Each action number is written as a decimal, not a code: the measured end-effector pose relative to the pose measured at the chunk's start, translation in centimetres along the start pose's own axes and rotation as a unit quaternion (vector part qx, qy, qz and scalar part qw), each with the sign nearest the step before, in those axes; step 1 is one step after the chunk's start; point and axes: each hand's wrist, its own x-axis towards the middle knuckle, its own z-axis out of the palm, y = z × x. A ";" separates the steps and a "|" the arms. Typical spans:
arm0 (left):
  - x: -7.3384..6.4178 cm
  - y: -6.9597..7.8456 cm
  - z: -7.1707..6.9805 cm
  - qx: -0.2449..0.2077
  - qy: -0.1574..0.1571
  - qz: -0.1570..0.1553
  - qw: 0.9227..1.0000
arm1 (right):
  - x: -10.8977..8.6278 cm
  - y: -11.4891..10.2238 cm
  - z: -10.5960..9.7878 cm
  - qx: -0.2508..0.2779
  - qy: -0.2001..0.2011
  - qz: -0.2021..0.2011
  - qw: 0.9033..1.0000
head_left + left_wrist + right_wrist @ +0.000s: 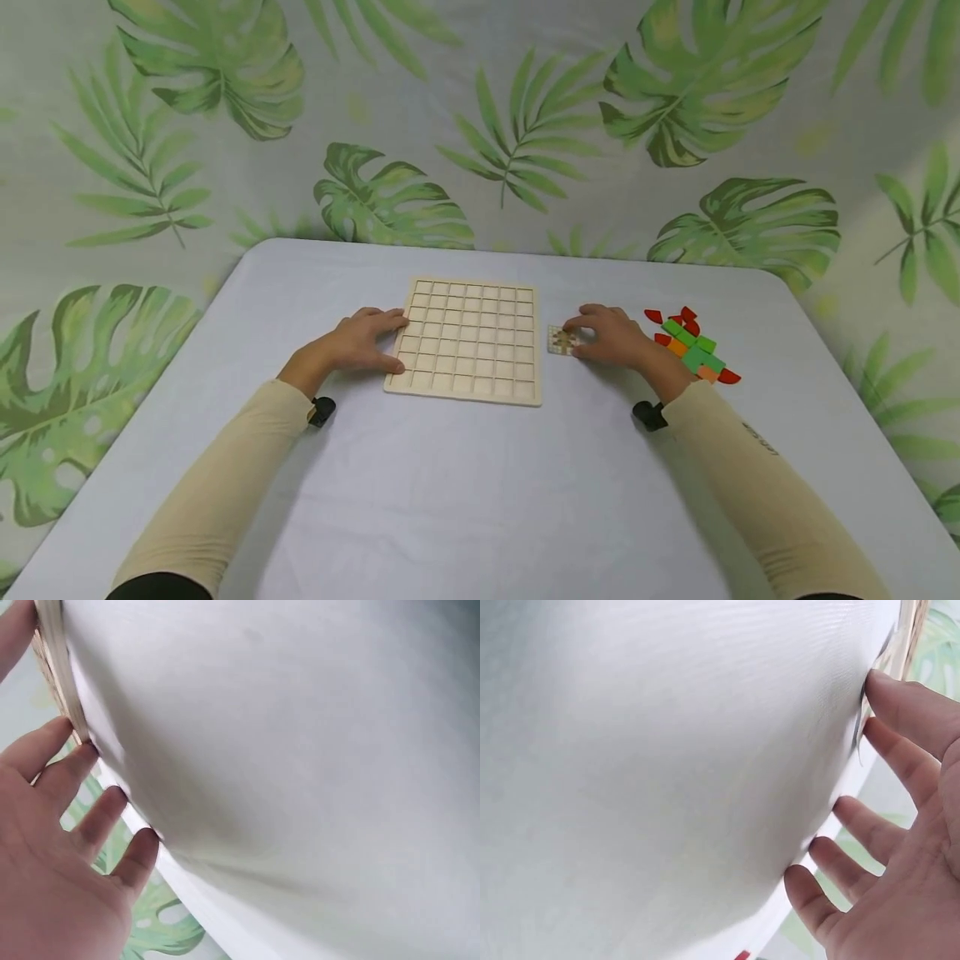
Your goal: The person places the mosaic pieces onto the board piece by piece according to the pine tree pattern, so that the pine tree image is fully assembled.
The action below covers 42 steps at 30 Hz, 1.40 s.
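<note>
A square wooden grid board (474, 339) lies flat on the white table. My left hand (356, 340) is at its left side, thumb and fingers spread, with fingertips at the board's edge; the left wrist view shows that edge (66, 682) beside the fingers. Just right of the board is a small patterned card (554, 340) marked with a grid and a brownish figure. My right hand (611, 337) pinches the card at its right part between thumb and fingertips, hiding some of it. In the right wrist view the other fingers (810, 896) reach down to the cloth.
Beyond my right hand lies a loose group of flat pieces: green ones (693, 358), red ones (728, 377) and orange ones (677, 347). A leaf-patterned cloth (517, 150) hangs behind the table (480, 483).
</note>
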 end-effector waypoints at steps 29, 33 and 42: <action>0.7 1.9 0.6 0.037 -0.024 0.015 0.999 | -2.7 3.0 -0.3 -0.016 0.017 -0.021 0.999; 0.5 2.1 0.5 0.040 -0.023 0.017 0.999 | -2.9 2.9 -0.4 -0.025 0.022 -0.029 0.999; 0.5 2.0 0.5 0.043 -0.021 0.027 0.999 | -3.1 3.3 -0.3 -0.031 0.028 -0.033 0.999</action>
